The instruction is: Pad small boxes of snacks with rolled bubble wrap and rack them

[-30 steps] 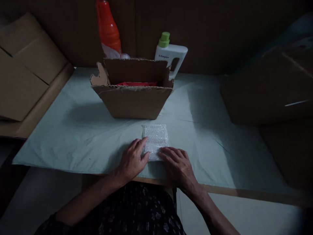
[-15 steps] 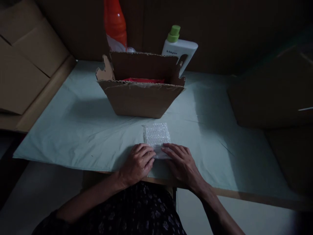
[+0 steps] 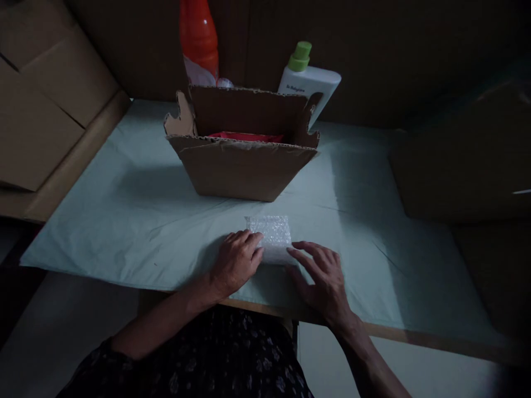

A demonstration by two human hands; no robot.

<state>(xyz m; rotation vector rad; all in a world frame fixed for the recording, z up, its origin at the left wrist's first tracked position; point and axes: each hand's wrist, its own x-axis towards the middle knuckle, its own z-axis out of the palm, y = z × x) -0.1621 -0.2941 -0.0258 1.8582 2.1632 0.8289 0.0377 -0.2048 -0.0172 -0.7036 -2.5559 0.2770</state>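
Bubble-wrap packet under both of my hands, near table edge; open carton beyond.

Bubble-wrapped small rectangular packet [image 3: 271, 237] lies flat on the pale green paper sheet [image 3: 124, 221] covering the table, just in front of me. My left hand [image 3: 236, 265] rests curled on its left near corner, fingers pressing down rather than closed around it. My right hand [image 3: 326, 276] is spread open, fingertips at the packet's right near edge, gripping nothing. Judged from this, wrapping looks largely complete; the packet is not yet in any box. Further back stands the open brown cardboard box [image 3: 243, 166], something red visible inside. Behind it: a tall orange plastic bottle [image 3: 199, 33] and a white jug with green cap [image 3: 309, 83].
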